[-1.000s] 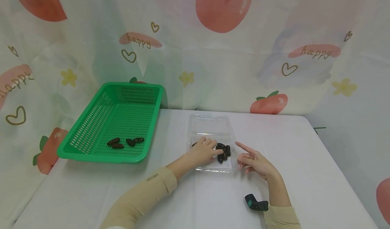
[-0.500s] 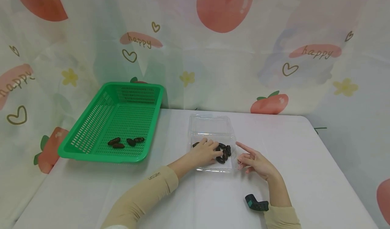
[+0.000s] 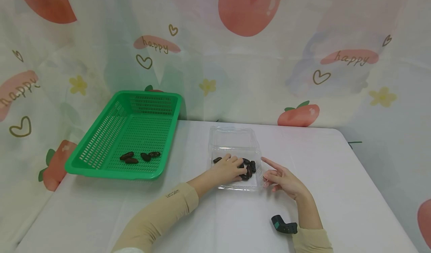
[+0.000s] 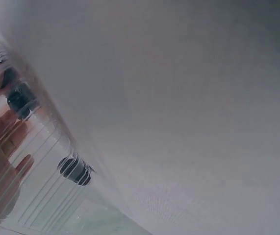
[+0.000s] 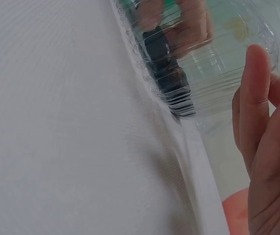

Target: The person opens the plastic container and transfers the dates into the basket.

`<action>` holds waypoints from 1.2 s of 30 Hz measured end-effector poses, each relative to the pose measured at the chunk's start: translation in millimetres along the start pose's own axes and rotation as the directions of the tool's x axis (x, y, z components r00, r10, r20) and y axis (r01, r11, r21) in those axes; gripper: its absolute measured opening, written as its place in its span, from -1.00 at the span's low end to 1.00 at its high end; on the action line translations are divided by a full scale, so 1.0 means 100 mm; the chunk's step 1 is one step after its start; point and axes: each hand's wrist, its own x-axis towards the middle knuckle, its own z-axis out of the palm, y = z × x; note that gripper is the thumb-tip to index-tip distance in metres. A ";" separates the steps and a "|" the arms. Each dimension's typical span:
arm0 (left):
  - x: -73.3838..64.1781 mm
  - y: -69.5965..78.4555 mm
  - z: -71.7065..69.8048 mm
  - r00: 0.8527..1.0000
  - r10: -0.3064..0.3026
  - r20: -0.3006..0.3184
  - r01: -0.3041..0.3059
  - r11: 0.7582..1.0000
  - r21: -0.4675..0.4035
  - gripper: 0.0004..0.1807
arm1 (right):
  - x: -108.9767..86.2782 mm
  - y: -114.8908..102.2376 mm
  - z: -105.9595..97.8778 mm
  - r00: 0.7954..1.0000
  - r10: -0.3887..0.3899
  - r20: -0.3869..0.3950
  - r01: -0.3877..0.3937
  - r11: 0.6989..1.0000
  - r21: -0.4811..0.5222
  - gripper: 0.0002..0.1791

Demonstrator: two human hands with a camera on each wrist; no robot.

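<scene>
In the head view a clear plastic clamshell box [image 3: 234, 187] lies on the table with its lid folded back. Several dark, oblong dates [image 3: 249, 170] are in its base, most of them bunched to the right. My left hand [image 3: 226, 169] reaches into the base, fingers spread and bent down among the dates, hiding some. Through the ribbed plastic, the left wrist view shows its fingers right at a date [image 4: 22, 100]. Beside the box's right wall is my right hand [image 3: 284, 182], index finger extended along the edge, other fingers loosely bent, holding nothing.
A green slotted plastic basket [image 3: 144, 133] stands at the left, with several more dates [image 3: 131, 160] on its bottom. A black curved object with a green patch [image 3: 283, 225] lies by the right forearm. A printed cloth [image 3: 242, 69] hangs behind the white table [image 3: 320, 155].
Inside the box, my left fingers have shifted slightly right and down, and some dates near them have moved. The date at the box's left shows more now. My right hand stays put.
</scene>
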 end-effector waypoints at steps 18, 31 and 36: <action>-0.12 -0.18 -0.24 0.981 -0.184 -0.061 0.184 0.983 -0.016 -0.73 | 0.01 -0.02 0.01 0.999 0.031 -0.012 -0.031 0.999 -0.015 -0.21; -0.59 -0.57 -0.42 0.880 -0.394 -0.266 0.384 0.919 -0.090 -0.85 | 0.01 -0.01 0.00 1.000 0.021 -0.009 -0.021 1.000 -0.011 -0.21; -0.81 -0.75 -0.43 0.834 -0.432 -0.343 0.408 0.901 -0.145 -0.83 | 0.01 0.00 -0.01 1.000 0.012 -0.002 -0.012 1.000 -0.008 -0.23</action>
